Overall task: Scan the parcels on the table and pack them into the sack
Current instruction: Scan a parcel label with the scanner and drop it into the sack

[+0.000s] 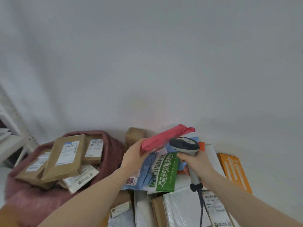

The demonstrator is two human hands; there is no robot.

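The scanning step is in hand. A red parcel (165,138) is held above the bench (255,163) in the left hand (136,157) grip; the scanner (185,145) is clasped by the right hand (199,164). Next, a label read is required, then transfer to the sack (113,145) at left.

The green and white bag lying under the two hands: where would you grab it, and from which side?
Probably the near bottom edge of the green and white bag, from the person's own side. It lies flat on other parcels, and that end juts out free, while its far end sits beneath the pink parcel and scanner.
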